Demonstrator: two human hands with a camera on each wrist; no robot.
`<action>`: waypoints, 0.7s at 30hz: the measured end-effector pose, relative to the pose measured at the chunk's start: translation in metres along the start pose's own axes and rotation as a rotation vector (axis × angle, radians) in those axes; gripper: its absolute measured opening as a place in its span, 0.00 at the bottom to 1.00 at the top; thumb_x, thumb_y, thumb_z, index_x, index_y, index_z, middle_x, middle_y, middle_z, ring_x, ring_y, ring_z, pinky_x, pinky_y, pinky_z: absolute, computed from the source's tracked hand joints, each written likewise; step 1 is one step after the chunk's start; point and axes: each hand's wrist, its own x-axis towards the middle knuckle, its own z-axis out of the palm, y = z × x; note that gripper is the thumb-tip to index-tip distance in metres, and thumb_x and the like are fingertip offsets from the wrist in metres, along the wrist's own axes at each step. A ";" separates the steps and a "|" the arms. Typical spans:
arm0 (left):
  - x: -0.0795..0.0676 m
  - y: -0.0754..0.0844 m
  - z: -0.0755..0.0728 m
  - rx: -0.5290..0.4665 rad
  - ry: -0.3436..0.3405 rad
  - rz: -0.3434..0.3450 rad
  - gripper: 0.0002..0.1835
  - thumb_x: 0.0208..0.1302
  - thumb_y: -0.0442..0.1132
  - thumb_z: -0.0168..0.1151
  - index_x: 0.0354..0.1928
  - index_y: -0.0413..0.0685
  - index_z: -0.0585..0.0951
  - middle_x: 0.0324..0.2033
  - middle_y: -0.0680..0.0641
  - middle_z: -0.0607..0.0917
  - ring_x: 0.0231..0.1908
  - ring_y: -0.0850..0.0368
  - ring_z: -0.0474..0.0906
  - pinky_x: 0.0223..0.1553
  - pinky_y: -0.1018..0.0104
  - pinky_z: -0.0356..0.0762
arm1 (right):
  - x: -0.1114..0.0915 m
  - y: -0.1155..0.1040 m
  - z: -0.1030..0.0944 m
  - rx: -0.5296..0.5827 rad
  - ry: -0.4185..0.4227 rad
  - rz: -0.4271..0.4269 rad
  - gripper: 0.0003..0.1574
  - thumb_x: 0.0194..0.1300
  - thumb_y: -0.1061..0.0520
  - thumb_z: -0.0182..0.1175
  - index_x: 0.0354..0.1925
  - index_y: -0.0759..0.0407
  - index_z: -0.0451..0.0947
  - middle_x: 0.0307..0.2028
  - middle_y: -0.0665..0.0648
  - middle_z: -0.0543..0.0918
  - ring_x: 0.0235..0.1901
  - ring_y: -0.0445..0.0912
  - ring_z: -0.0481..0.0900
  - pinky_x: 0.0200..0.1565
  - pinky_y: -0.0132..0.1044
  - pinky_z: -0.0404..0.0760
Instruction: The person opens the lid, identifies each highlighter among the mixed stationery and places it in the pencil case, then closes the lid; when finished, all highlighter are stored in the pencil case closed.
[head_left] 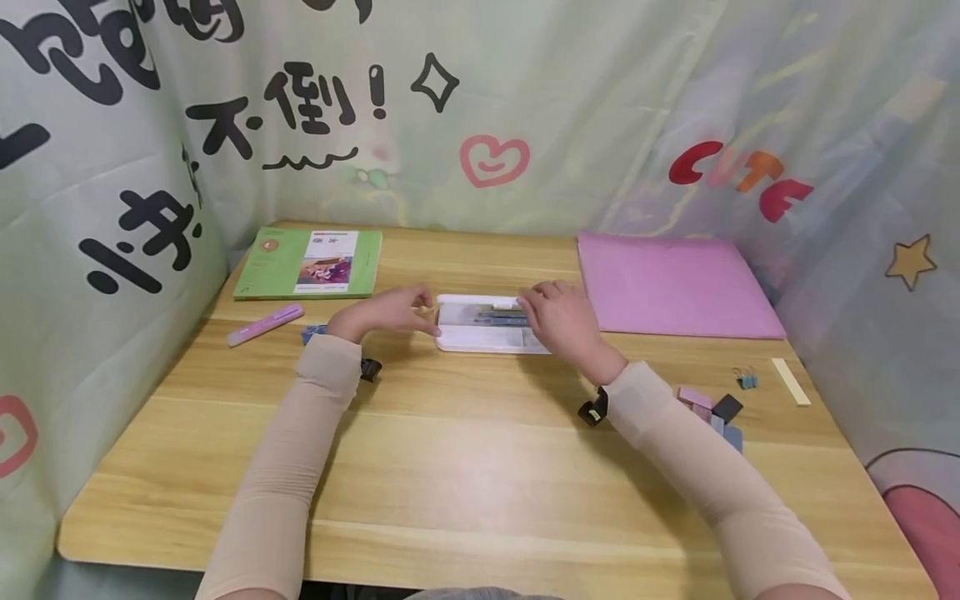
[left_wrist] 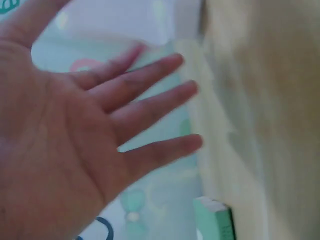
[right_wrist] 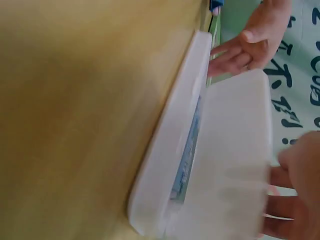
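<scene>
A white pencil case (head_left: 480,338) stands with its lid (right_wrist: 227,150) raised, blue pen-like items (head_left: 491,318) showing inside. My right hand (head_left: 562,327) is at the lid's right part; in the right wrist view its fingers (right_wrist: 280,206) reach behind the lid's outer edge and touch it. Beside the case's left end is my left hand (head_left: 390,312). The left wrist view shows that palm bare, with its fingers (left_wrist: 150,107) spread and nothing held.
A green book (head_left: 277,262) and a pinkish-purple pen-shaped item (head_left: 265,325) lie left, with a small blue object (head_left: 312,333) near the left wrist. To the right are a pink sheet (head_left: 675,287), several small blocks (head_left: 726,408), binder clips (head_left: 746,379) and a cream strip (head_left: 791,382).
</scene>
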 end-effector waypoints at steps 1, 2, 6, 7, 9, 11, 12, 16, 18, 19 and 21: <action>-0.001 0.000 -0.001 -0.010 -0.020 -0.009 0.44 0.43 0.60 0.63 0.59 0.44 0.60 0.55 0.44 0.67 0.53 0.50 0.63 0.50 0.56 0.63 | -0.003 -0.001 0.001 0.000 -0.016 -0.024 0.20 0.63 0.47 0.47 0.43 0.58 0.78 0.37 0.57 0.79 0.37 0.52 0.73 0.40 0.44 0.70; -0.001 0.001 -0.001 -0.013 -0.041 -0.014 0.49 0.43 0.62 0.62 0.63 0.45 0.54 0.59 0.44 0.61 0.58 0.50 0.57 0.54 0.55 0.58 | -0.006 -0.003 0.002 -0.001 -0.034 -0.050 0.20 0.62 0.48 0.49 0.42 0.58 0.79 0.37 0.58 0.79 0.37 0.52 0.73 0.40 0.44 0.71; 0.002 0.003 0.003 0.023 -0.090 0.010 0.55 0.44 0.67 0.56 0.67 0.52 0.39 0.66 0.50 0.43 0.63 0.55 0.39 0.60 0.57 0.43 | -0.014 -0.007 0.008 0.010 -0.090 -0.107 0.18 0.59 0.49 0.53 0.43 0.58 0.79 0.38 0.58 0.80 0.38 0.51 0.73 0.40 0.41 0.73; 0.004 0.004 0.005 0.057 -0.081 0.020 0.55 0.44 0.68 0.54 0.67 0.53 0.39 0.66 0.51 0.42 0.63 0.55 0.37 0.60 0.57 0.41 | -0.015 -0.008 0.010 0.012 -0.093 -0.106 0.18 0.58 0.49 0.54 0.43 0.57 0.78 0.39 0.58 0.80 0.38 0.51 0.73 0.39 0.41 0.74; 0.006 0.005 0.008 0.108 -0.059 0.029 0.53 0.44 0.69 0.53 0.67 0.55 0.41 0.66 0.51 0.43 0.63 0.54 0.36 0.60 0.55 0.39 | -0.016 -0.011 0.013 0.018 -0.100 -0.110 0.19 0.57 0.49 0.55 0.43 0.58 0.78 0.40 0.58 0.79 0.39 0.52 0.73 0.40 0.40 0.74; 0.008 0.005 0.011 0.161 -0.041 0.031 0.52 0.44 0.69 0.53 0.67 0.55 0.43 0.65 0.49 0.45 0.63 0.52 0.37 0.60 0.53 0.39 | -0.017 -0.013 0.015 0.021 -0.109 -0.114 0.19 0.56 0.49 0.57 0.42 0.59 0.78 0.40 0.58 0.79 0.39 0.52 0.73 0.40 0.40 0.74; 0.009 0.006 0.012 0.179 -0.036 0.026 0.52 0.44 0.68 0.54 0.67 0.55 0.44 0.65 0.50 0.46 0.63 0.51 0.38 0.60 0.52 0.39 | -0.018 -0.013 0.016 0.021 -0.113 -0.116 0.18 0.55 0.50 0.58 0.42 0.59 0.78 0.40 0.59 0.78 0.38 0.52 0.72 0.39 0.40 0.74; 0.011 0.008 0.015 0.214 -0.037 0.002 0.49 0.46 0.65 0.55 0.67 0.55 0.47 0.65 0.51 0.47 0.63 0.54 0.40 0.60 0.55 0.41 | -0.019 -0.014 0.016 0.026 -0.123 -0.119 0.18 0.53 0.51 0.60 0.41 0.58 0.79 0.40 0.59 0.78 0.38 0.52 0.72 0.38 0.40 0.74; 0.012 0.010 0.016 0.204 -0.028 -0.010 0.48 0.46 0.64 0.57 0.66 0.55 0.48 0.65 0.52 0.49 0.63 0.54 0.42 0.60 0.57 0.43 | -0.019 -0.013 0.016 0.029 -0.123 -0.112 0.17 0.53 0.51 0.61 0.41 0.58 0.79 0.40 0.59 0.78 0.38 0.52 0.72 0.37 0.40 0.75; 0.012 0.011 0.017 0.199 -0.022 -0.014 0.48 0.46 0.63 0.58 0.66 0.55 0.49 0.65 0.52 0.50 0.63 0.55 0.44 0.60 0.57 0.44 | -0.019 -0.013 0.015 0.030 -0.122 -0.108 0.17 0.53 0.52 0.61 0.40 0.57 0.79 0.40 0.59 0.78 0.38 0.52 0.72 0.37 0.40 0.75; 0.012 0.013 0.017 0.190 -0.009 -0.022 0.48 0.45 0.63 0.59 0.66 0.55 0.51 0.64 0.52 0.53 0.62 0.55 0.46 0.60 0.58 0.46 | -0.019 -0.012 0.015 0.031 -0.121 -0.104 0.16 0.53 0.52 0.61 0.40 0.57 0.79 0.40 0.59 0.77 0.38 0.53 0.72 0.35 0.41 0.75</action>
